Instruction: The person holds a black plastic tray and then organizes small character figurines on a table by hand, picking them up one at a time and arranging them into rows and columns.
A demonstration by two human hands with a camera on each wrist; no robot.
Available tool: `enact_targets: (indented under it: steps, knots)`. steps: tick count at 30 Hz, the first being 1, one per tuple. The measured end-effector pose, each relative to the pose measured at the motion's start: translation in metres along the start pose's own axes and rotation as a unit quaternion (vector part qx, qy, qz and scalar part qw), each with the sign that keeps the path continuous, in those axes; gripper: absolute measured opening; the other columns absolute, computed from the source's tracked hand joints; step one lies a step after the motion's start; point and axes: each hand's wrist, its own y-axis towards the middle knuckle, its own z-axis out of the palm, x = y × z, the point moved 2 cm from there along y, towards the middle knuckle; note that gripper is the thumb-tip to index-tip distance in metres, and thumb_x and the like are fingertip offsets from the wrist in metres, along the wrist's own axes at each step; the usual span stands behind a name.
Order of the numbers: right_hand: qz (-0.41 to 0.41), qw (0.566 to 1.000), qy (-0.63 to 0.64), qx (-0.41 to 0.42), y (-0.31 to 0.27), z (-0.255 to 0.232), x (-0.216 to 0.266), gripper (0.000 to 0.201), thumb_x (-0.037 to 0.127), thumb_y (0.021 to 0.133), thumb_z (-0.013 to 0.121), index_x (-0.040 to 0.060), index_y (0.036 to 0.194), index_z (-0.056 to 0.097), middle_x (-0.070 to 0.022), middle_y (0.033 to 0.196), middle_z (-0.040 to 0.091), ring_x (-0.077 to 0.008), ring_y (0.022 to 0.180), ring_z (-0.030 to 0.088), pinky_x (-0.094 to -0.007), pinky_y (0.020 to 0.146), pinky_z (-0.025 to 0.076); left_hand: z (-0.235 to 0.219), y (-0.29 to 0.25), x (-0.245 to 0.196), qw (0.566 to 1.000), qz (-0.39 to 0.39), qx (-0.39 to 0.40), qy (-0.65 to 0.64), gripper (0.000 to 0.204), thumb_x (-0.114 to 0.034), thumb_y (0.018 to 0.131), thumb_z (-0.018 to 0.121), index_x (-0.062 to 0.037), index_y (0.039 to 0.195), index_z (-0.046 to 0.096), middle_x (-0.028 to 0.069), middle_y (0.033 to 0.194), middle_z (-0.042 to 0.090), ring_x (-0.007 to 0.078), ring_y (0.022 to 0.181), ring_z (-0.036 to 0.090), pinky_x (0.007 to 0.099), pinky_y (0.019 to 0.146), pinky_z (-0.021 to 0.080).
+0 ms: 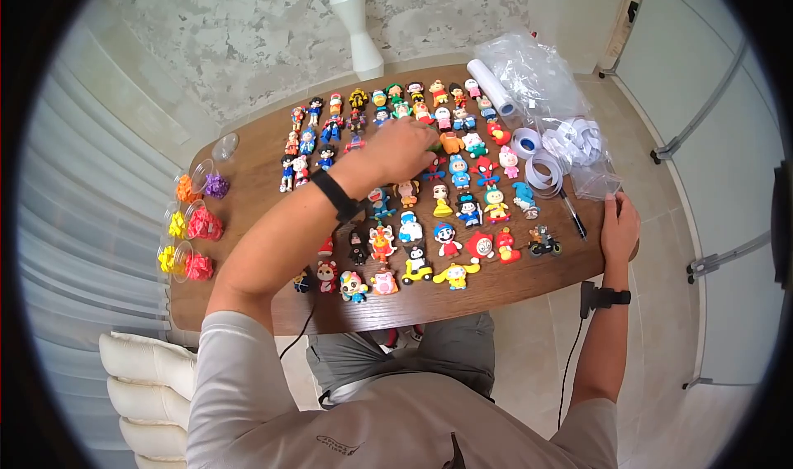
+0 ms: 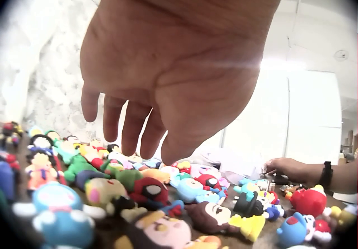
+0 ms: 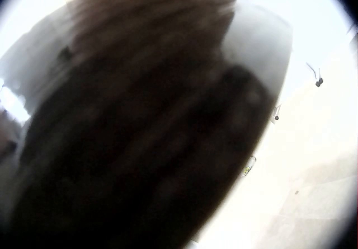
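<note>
My left hand (image 1: 405, 149) reaches across the rows of small cartoon figures, palm down. In the left wrist view its fingers (image 2: 134, 128) extend loosely downward above the figures, with nothing held in the palm. Close by its fingertips lie an orange figure (image 1: 452, 143) and a Spider-Man figure (image 1: 434, 169); the hand and forearm hide several others. My right hand (image 1: 619, 225) rests at the table's right edge, near a black pen (image 1: 574, 215). The right wrist view is mostly filled by a dark, blurred surface.
At the table's back right lie a white roll (image 1: 491, 87), clear plastic bags (image 1: 537, 73) and rolls of white tape (image 1: 545, 174). Small clear cups (image 1: 202, 176) with orange, purple, yellow and pink pieces stand on the left. A cable (image 1: 307, 324) hangs over the front edge.
</note>
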Motion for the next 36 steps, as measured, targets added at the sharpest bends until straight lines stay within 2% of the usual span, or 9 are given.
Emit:
enact_targets:
  steps: [4,7,10,13,16,19,22,25,36]
  knots:
    - [-0.001,1.0,0.004,0.002,-0.001,-0.001,0.001,0.048,0.044,0.1,0.055,0.0029,0.123,0.065,-0.0184,0.123,0.066,-0.0379,0.121,0.055,-0.0464,0.106,0.041,-0.005,-0.01,0.055,0.997,-0.079,-0.007,-0.001,0.026,-0.022,0.089,0.064,-0.0055,0.109,0.069,0.0164,0.102,0.071,0.0344,0.103,0.066,0.0457,0.092,0.051]
    - [-0.003,1.0,-0.004,0.0,0.0,0.001,-0.001,0.048,0.044,0.1,0.055,0.0029,0.123,0.065,-0.0187,0.123,0.066,-0.038,0.121,0.055,-0.0466,0.106,0.04,-0.017,-0.018,0.088,0.987,-0.15,0.019,-0.049,0.024,-0.021,0.089,0.064,-0.006,0.106,0.069,0.0175,0.102,0.071,0.0361,0.102,0.066,0.0469,0.09,0.051]
    - [-0.006,1.0,-0.004,0.004,0.0,0.0,0.0,0.048,0.044,0.1,0.055,0.0028,0.123,0.065,-0.0187,0.123,0.066,-0.038,0.121,0.055,-0.0467,0.106,0.04,0.001,-0.017,0.119,0.982,-0.166,0.037,-0.077,0.026,-0.02,0.089,0.062,-0.0053,0.11,0.067,0.0188,0.102,0.071,0.039,0.101,0.067,0.0483,0.089,0.051]
    - [-0.006,1.0,-0.006,0.007,0.0,0.0,0.0,0.048,0.044,0.1,0.055,0.0026,0.123,0.065,-0.0187,0.123,0.066,-0.0378,0.122,0.055,-0.0466,0.107,0.04,0.003,-0.012,0.108,0.984,-0.169,0.042,-0.022,0.036,-0.018,0.089,0.061,-0.0078,0.123,0.064,0.0191,0.114,0.069,0.0372,0.11,0.064,0.0474,0.094,0.05]
    - [-0.004,1.0,-0.011,0.009,0.001,0.001,0.0,0.047,0.043,0.1,0.055,0.0025,0.123,0.065,-0.0185,0.124,0.066,-0.0377,0.122,0.055,-0.0464,0.107,0.04,0.018,-0.001,0.104,0.989,-0.149,-0.009,0.007,0.048,-0.013,0.087,0.059,-0.0094,0.135,0.057,0.0188,0.129,0.063,0.0364,0.121,0.058,0.0461,0.101,0.048]
    - [0.0,1.0,-0.015,0.007,0.0,-0.001,0.003,0.047,0.042,0.1,0.056,0.0022,0.123,0.065,-0.0184,0.124,0.066,-0.0374,0.122,0.055,-0.0458,0.106,0.04,0.019,0.015,0.097,0.988,-0.153,0.014,0.019,0.054,-0.007,0.086,0.057,-0.0097,0.14,0.053,0.0174,0.139,0.057,0.0361,0.129,0.053,0.0457,0.107,0.045]
    - [0.004,1.0,-0.012,0.01,0.0,-0.002,0.005,0.047,0.042,0.1,0.056,0.0018,0.124,0.065,-0.0184,0.124,0.066,-0.0371,0.122,0.056,-0.0454,0.106,0.041,0.043,0.031,0.112,0.992,-0.121,-0.008,0.027,0.057,-0.003,0.085,0.054,-0.0089,0.142,0.05,0.016,0.138,0.058,0.0384,0.128,0.053,0.0465,0.109,0.043]
    - [0.006,1.0,-0.005,0.008,0.0,-0.002,0.004,0.047,0.042,0.1,0.056,0.0014,0.124,0.065,-0.0185,0.124,0.066,-0.0369,0.121,0.056,-0.0453,0.106,0.041,0.025,0.029,0.091,0.988,-0.153,0.015,0.024,0.061,-0.001,0.085,0.052,-0.0108,0.145,0.046,0.0141,0.14,0.057,0.0375,0.129,0.053,0.0471,0.109,0.042]
    - [0.003,1.0,-0.012,0.011,0.0,-0.004,0.007,0.049,0.043,0.101,0.054,0.0008,0.124,0.064,-0.0197,0.125,0.065,-0.0382,0.121,0.056,-0.046,0.106,0.041,0.032,0.029,0.087,0.986,-0.16,0.05,0.001,0.065,0.0,0.087,0.049,-0.0164,0.15,0.043,0.0092,0.15,0.049,0.0336,0.138,0.045,0.0517,0.11,0.041]
